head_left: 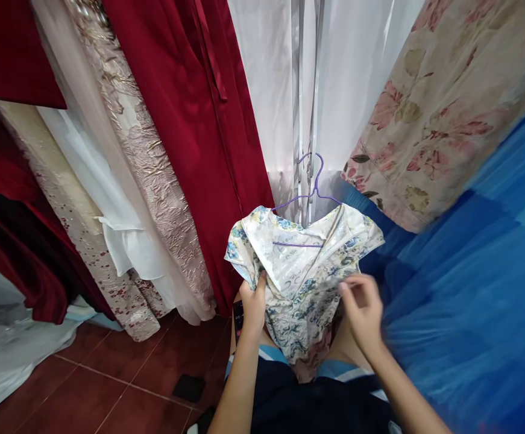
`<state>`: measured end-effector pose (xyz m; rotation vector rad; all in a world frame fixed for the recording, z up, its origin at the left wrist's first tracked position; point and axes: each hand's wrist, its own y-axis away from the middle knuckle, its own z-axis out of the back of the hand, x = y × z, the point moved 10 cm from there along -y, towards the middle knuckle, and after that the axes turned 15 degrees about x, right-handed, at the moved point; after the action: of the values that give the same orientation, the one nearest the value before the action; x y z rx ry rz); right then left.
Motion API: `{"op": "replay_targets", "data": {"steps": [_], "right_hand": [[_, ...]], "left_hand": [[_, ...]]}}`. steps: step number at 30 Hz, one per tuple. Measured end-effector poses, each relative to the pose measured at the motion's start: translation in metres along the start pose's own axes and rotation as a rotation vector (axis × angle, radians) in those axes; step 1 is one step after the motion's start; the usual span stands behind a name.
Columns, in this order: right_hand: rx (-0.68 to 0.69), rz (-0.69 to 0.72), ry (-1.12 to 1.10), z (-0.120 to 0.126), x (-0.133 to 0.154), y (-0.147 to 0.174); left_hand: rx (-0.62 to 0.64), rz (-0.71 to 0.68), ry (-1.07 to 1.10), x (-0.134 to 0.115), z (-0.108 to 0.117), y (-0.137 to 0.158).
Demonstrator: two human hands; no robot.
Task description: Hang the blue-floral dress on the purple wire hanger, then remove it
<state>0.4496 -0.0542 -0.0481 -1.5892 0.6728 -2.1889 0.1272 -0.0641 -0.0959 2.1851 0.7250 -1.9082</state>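
A white floral blouse (307, 289) with blue flowers and a V-shaped neckline hangs in front of my lap on a purple wire hanger (317, 187). The hanger's bottom bar shows through the neck opening. My left hand (253, 304) is closed on the blouse's left side below the sleeve, thumb on the front. By the right side of the blouse, my right hand (364, 307) is curled with thumb and fingertips together; it is slightly blurred, and whether cloth is pinched there is hidden.
Long garments hang all around: a dark red one (185, 120), white ones (262, 72), a pink floral one (443, 126) and blue tulle (479, 307). A phone (238, 316) rests by my left leg. A dark object (188, 388) lies on red floor tiles (103, 392).
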Motion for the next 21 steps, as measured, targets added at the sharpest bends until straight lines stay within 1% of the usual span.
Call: {"op": "replay_targets", "data": {"steps": [1, 2, 3, 4, 5, 8, 11, 14, 15, 17, 19, 20, 21], "right_hand": [[0.253, -0.058, -0.047, -0.037, -0.006, 0.005], [0.469, -0.128, -0.087, -0.071, -0.013, 0.015], [0.631, -0.198, -0.112, -0.099, -0.02, 0.025], [0.717, -0.258, -0.119, -0.118, -0.026, 0.032], [0.742, -0.299, -0.11, -0.13, -0.031, 0.034], [0.697, -0.338, -0.043, -0.146, -0.041, 0.028], [0.653, -0.31, -0.037, -0.153, -0.042, 0.022], [0.618, -0.293, -0.063, -0.153, -0.045, 0.025], [0.598, -0.298, -0.069, -0.15, -0.047, 0.028], [0.56, -0.318, -0.095, -0.143, -0.051, 0.037], [0.541, -0.345, -0.142, -0.136, -0.053, 0.049], [0.539, -0.358, -0.168, -0.133, -0.053, 0.056], [0.541, -0.369, -0.194, -0.131, -0.051, 0.062]], "left_hand": [[-0.008, -0.003, -0.006, -0.001, 0.0, 0.0], [-0.012, -0.005, -0.012, -0.001, 0.001, 0.0], [-0.012, -0.006, -0.015, -0.001, 0.001, 0.0], [-0.009, -0.005, -0.015, 0.0, 0.001, 0.0], [-0.005, -0.003, -0.011, 0.0, 0.0, 0.0], [0.004, 0.005, 0.016, 0.002, -0.001, 0.001], [0.014, 0.007, 0.048, 0.001, -0.004, 0.002], [0.017, 0.003, 0.025, -0.003, -0.006, 0.003], [0.005, -0.022, -0.015, -0.007, -0.005, 0.005], [-0.046, -0.135, -0.145, -0.019, 0.001, 0.012], [-0.111, -0.294, -0.309, -0.031, 0.006, 0.028], [-0.12, -0.365, -0.385, -0.033, 0.005, 0.039], [-0.098, -0.419, -0.45, -0.03, 0.001, 0.05]]}}
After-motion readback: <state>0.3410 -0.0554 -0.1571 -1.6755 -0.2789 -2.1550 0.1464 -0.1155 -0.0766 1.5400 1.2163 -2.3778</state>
